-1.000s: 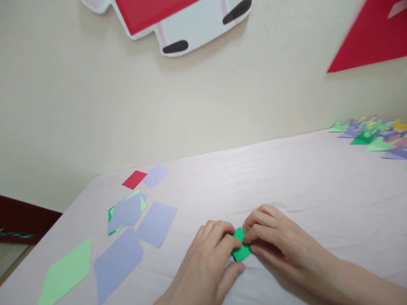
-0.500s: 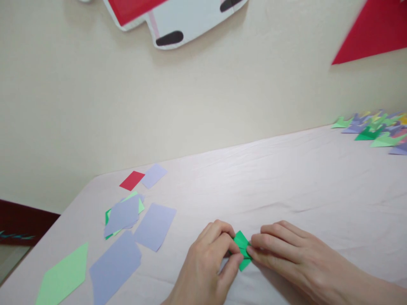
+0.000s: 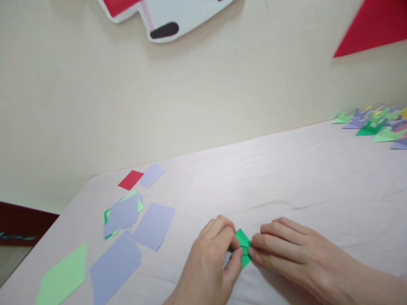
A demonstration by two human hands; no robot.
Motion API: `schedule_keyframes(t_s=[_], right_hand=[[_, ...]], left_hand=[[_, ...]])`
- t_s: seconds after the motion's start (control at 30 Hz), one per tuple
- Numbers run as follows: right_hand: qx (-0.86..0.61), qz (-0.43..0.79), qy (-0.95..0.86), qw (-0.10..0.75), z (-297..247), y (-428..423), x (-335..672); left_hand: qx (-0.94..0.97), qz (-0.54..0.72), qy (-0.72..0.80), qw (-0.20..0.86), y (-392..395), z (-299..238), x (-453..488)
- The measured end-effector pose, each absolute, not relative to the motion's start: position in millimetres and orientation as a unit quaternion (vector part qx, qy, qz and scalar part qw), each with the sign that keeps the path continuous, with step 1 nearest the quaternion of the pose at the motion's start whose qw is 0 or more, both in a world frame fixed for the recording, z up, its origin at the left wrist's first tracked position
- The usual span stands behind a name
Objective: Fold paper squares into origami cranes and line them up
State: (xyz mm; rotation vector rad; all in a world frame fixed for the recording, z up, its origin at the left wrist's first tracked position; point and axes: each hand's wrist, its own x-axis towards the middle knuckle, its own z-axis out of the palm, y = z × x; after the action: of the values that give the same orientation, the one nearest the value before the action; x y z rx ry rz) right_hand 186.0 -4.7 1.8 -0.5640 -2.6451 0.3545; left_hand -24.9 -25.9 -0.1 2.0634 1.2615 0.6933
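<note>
Green folded paper (image 3: 244,244), small and angular with creases across its face, lies on the pale cloth-covered worktop (image 3: 270,182), between the person's two hands and touching both. The left hand (image 3: 211,254) has its grip closed on the paper, pinching the left side between thumb and fingers. The right hand (image 3: 295,250) rests its fingertips on the right edge; whether that grip pinches the paper or only presses it down cannot be told, as the underside is hidden.

Folding looks partway along: the paper is compact and creased, yet it remains under the fingers, and its final outline is partly covered. Well apart at the far right, by the cream wall (image 3: 222,97), sits a cluster of folded paper pieces (image 3: 370,128) in green, lilac, yellow and pink — seemingly finished work, with points standing up.

To the left, flat sheets look unfolded: a red paper sheet (image 3: 131,180) beside a pale lilac paper sheet (image 3: 153,175), an overlapping stack of lilac and green sheets (image 3: 122,214), a single lilac sheet (image 3: 154,226), a larger blue-lilac sheet (image 3: 116,269) and a light green sheet (image 3: 64,276) — all apart from the hands.
</note>
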Motion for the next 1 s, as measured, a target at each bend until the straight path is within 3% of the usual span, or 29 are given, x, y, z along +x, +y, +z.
schedule_keyframes(t_s=[1.0], right_hand=[[-0.202,0.192,-0.944,0.178,3.0,3.9,190.4]], left_hand=[[0.799,0.246,0.490,0.246,-27.9,-9.8,-22.2]])
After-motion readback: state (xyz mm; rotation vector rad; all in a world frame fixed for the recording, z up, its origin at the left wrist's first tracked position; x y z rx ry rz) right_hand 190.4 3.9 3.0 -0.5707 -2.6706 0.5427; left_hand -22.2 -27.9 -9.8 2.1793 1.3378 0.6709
